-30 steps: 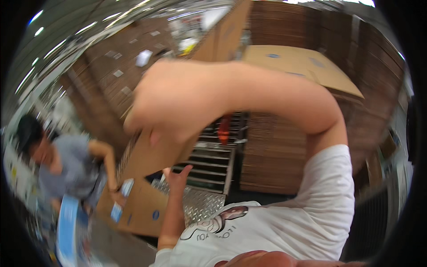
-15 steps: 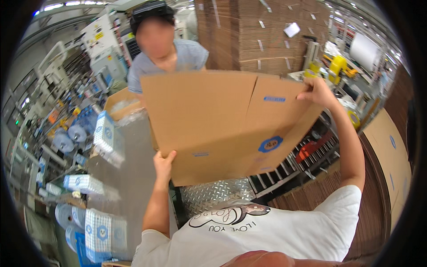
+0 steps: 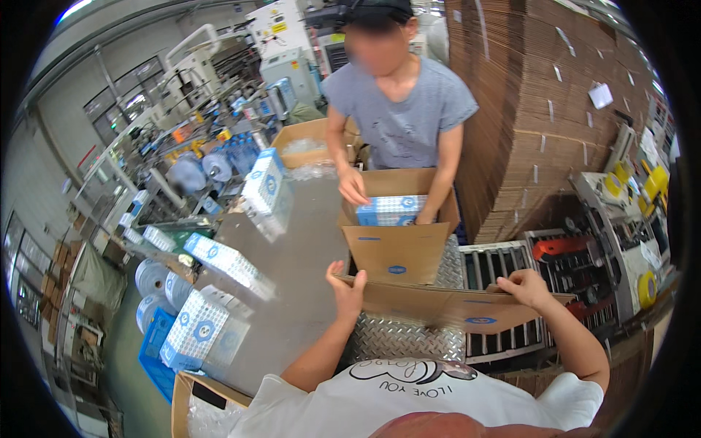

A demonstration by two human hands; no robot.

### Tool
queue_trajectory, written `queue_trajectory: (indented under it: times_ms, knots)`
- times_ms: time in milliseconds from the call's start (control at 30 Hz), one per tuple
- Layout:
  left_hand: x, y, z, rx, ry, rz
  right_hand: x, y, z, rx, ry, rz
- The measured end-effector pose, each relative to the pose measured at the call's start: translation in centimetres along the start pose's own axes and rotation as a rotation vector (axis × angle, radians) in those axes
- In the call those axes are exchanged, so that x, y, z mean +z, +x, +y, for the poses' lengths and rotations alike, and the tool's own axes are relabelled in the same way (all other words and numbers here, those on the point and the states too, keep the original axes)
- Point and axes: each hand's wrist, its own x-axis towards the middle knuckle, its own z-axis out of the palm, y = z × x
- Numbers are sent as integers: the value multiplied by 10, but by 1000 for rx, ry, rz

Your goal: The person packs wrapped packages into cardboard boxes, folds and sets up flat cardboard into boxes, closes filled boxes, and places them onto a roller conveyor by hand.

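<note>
A flattened brown cardboard box point(image 3: 431, 303) with a blue round print stretches in front of my chest, its long top edge facing up. My left hand point(image 3: 347, 293) grips its left end, with the thumb and fingers on either side of the edge. At the right, my right hand point(image 3: 527, 288) is closed over the top edge. Just beyond stands an open carton point(image 3: 398, 252), in which a co-worker's two hands handle a blue-and-white wrapped pack point(image 3: 391, 210). The fingers of the co-worker's hand on the right are partly hidden by the pack and carton.
A grey table point(image 3: 307, 255) on the left bears several blue-and-white packs point(image 3: 226, 263). Below my hands lies a diamond-plate metal surface point(image 3: 409, 339), with a roller conveyor point(image 3: 504, 263) to its right. Tall stacks of flat cardboard point(image 3: 548, 146) rise behind. A blue crate point(image 3: 157, 358) stands at lower left.
The cardboard has come down and tilted from broad-face view to nearly edge-on, both hands lowering with it. My view has swung left, revealing the co-worker's carton and pack.
</note>
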Motion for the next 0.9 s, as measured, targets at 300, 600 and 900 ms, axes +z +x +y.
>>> queue_trajectory:
  times_ms: [300,600,900]
  knots:
    - [4,0,-13,-8,-148,-252,-32,25,33,16,-750,-52]
    - [110,35,25,55,17,-413,1,104,8,-178,-1198,-593]
    - [85,16,-38,366,753,-1330,1,-20,-116,-23,67,-1051]
